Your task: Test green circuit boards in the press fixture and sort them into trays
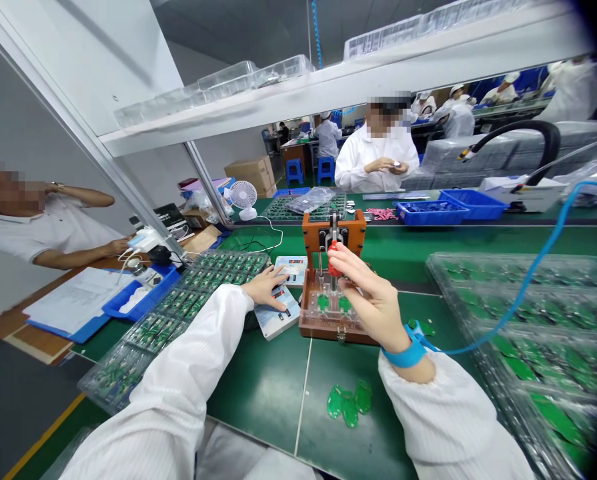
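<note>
My left hand lies with fingers spread over two white-and-blue boxes with small displays, the nearer box and the farther box. My right hand, a blue wrist strap on its wrist, is at the red handle of a clamp on an orange-and-brown test fixture. Its fingertips and thumb close about the handle, partly hiding it. Under the clamp, green circuit boards sit in the fixture's clear plate. Several green oval boards lie on the green mat before me.
A clear tray of small boards stands left, and stacked clear trays with green boards stand right. The strap's blue cord crosses the right side. Blue bins and a small fan are farther back. A co-worker sits opposite.
</note>
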`<action>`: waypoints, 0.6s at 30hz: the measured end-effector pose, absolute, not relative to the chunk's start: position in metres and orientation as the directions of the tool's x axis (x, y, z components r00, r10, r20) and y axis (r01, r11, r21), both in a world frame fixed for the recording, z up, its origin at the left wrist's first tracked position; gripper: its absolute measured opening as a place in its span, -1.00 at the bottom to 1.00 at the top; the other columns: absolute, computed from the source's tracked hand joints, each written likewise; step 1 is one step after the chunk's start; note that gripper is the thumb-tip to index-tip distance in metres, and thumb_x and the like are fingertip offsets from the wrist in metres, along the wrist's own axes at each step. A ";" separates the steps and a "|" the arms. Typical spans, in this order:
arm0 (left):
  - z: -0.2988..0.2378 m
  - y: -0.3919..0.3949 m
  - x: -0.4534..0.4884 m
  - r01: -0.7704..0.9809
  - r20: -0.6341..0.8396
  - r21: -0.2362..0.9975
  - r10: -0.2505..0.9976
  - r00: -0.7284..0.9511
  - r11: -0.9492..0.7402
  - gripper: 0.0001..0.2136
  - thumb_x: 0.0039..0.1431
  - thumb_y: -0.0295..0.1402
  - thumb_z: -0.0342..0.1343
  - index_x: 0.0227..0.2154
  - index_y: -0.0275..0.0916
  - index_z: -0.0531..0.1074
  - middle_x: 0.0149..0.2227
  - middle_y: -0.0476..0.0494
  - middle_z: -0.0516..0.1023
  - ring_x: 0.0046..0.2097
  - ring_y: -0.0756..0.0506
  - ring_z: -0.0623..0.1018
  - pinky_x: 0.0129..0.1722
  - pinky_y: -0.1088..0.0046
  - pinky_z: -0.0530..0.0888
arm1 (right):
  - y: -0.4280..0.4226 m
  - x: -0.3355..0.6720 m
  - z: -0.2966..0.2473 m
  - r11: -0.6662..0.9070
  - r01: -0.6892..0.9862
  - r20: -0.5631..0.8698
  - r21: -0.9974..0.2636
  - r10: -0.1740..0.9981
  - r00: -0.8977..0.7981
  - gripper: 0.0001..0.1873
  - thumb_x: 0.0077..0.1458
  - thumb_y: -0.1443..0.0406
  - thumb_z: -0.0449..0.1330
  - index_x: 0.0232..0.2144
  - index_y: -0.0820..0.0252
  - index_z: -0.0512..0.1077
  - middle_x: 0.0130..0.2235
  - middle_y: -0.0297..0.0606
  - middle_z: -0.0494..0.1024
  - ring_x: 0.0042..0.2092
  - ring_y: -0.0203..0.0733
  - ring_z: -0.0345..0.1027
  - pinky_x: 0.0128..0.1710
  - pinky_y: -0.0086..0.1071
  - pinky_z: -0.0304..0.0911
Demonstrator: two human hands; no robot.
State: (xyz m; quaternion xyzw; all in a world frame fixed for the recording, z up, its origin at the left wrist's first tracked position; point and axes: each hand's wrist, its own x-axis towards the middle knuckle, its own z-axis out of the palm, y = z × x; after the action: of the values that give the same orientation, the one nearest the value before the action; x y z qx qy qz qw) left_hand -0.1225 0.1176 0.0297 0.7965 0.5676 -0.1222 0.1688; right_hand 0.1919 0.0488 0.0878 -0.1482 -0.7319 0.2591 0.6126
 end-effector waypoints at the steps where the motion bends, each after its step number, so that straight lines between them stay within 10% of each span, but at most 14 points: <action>1: 0.030 0.117 -0.126 0.948 -0.404 0.129 0.858 0.317 -0.290 0.20 -0.13 0.30 0.29 0.47 -0.16 -0.09 0.50 -0.24 -0.40 0.47 -0.53 -0.32 0.42 -0.11 -0.14 | 0.049 0.192 0.088 0.820 -0.100 0.819 -0.563 0.537 -0.203 -0.36 0.28 0.55 0.05 0.21 -0.25 0.40 0.26 -0.54 0.45 0.37 -0.13 0.20 0.40 -0.08 0.21; 18: 0.032 0.120 -0.124 0.938 -0.477 0.060 0.816 0.327 -0.341 0.26 -0.21 0.32 0.30 0.47 -0.21 -0.10 0.49 -0.34 -0.41 0.46 -0.57 -0.30 0.40 -0.15 -0.12 | 0.046 0.189 0.087 0.803 -0.106 0.806 -0.587 0.565 -0.178 -0.39 0.29 0.52 0.07 0.20 -0.24 0.41 0.25 -0.51 0.46 0.37 -0.12 0.21 0.39 -0.05 0.22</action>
State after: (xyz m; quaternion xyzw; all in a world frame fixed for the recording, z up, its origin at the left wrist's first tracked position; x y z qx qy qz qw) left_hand -0.1236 0.1204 0.0318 0.7976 0.5498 -0.1852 0.1653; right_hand 0.1888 0.0459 0.0875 -0.1596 -0.7182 0.2703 0.6210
